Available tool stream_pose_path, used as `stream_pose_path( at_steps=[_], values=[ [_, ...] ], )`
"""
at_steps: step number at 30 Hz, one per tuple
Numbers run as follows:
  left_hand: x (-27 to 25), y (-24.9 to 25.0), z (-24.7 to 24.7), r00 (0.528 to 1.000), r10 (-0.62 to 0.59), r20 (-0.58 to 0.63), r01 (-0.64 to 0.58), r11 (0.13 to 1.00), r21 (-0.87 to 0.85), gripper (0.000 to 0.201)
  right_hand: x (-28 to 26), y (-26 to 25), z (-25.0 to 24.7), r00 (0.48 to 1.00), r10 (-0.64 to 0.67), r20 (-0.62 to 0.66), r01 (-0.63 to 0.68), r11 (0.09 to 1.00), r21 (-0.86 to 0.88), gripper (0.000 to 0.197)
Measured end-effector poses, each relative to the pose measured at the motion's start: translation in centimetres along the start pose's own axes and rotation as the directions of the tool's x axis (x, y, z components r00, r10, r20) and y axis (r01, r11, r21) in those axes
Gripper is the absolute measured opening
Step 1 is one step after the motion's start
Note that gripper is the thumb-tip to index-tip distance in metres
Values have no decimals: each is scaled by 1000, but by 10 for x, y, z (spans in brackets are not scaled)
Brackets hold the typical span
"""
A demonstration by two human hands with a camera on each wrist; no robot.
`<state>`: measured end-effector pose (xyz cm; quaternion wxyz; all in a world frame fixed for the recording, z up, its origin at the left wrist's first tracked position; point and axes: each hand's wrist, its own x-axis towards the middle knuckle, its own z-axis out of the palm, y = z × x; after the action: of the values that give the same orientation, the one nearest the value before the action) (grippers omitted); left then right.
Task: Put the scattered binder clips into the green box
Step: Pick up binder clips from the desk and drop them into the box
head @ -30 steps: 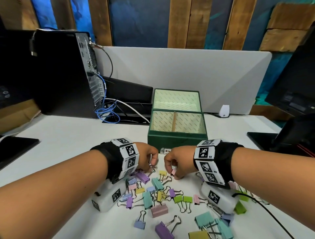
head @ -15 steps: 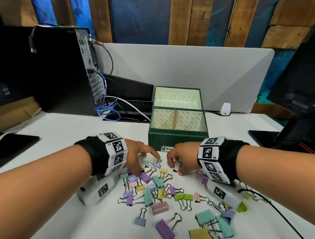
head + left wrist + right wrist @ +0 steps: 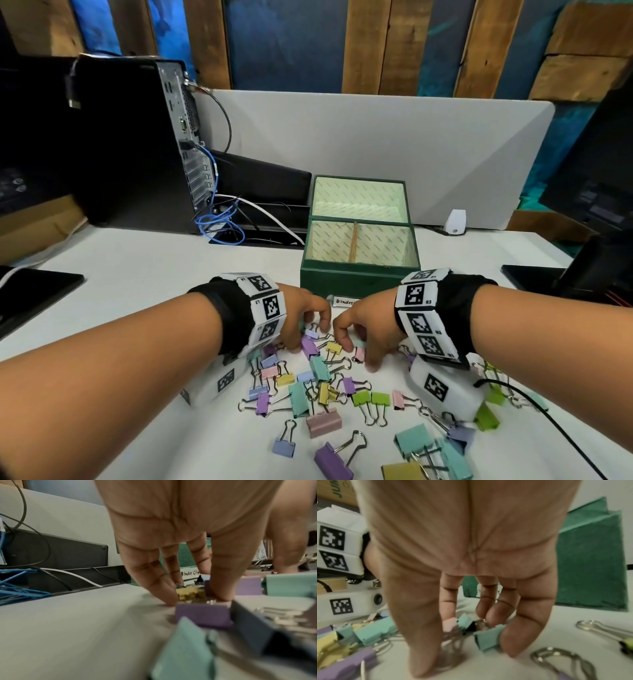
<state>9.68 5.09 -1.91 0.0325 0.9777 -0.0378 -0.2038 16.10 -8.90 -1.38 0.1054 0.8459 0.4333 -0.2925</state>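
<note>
Several pastel binder clips (image 3: 323,423) lie scattered on the white table in front of the open green box (image 3: 359,277). My left hand (image 3: 308,329) reaches down at the pile's far edge. In the left wrist view its fingertips (image 3: 168,599) and thumb stand on the table around a yellow clip (image 3: 190,595), beside a purple clip (image 3: 202,614). My right hand (image 3: 356,342) is close beside it. In the right wrist view my right hand (image 3: 467,642) closes on a pink clip (image 3: 451,626) and a teal clip (image 3: 488,638), the thumb pressing on wire handles.
A black computer tower (image 3: 130,144) with blue cables (image 3: 219,222) stands at the back left, a white partition (image 3: 376,144) behind the box. A dark flat device (image 3: 34,294) lies at the left edge, another (image 3: 534,277) at the right. A cable trails from my right wrist.
Both hands have come together and dropped onto the far clips. The left fingers, stretched forward half a second ago, now curl down around clips.
</note>
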Motion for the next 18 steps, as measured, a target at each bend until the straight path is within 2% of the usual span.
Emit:
stream_pose_path(
  at_steps=[2, 6, 9, 14, 18],
  values=[
    [1, 1, 1, 1000, 3, 4, -3, 999, 33, 52, -1, 1, 0, 1000, -17, -22, 17, 1000, -16, 27],
    [4, -1, 2, 999, 25, -21, -24, 999, 36, 35, -1, 1, 1, 999, -50, -19, 48, 996, -71, 16],
    [8, -3, 5, 1000, -5, -27, 6, 1000, 21, 27, 1, 1, 3, 998, -65, 10, 66, 992, -108, 16],
    [9, -6, 7, 997, -70, -18, 68, 992, -102, 27, 3, 5, 5, 998, -56, 13, 57, 995, -80, 18],
    [5, -11, 7, 989, -134, -59, 118, 968, -220, 22, 3, 9, 7, 1000, -25, -19, 24, 999, -32, 21]
  ],
)
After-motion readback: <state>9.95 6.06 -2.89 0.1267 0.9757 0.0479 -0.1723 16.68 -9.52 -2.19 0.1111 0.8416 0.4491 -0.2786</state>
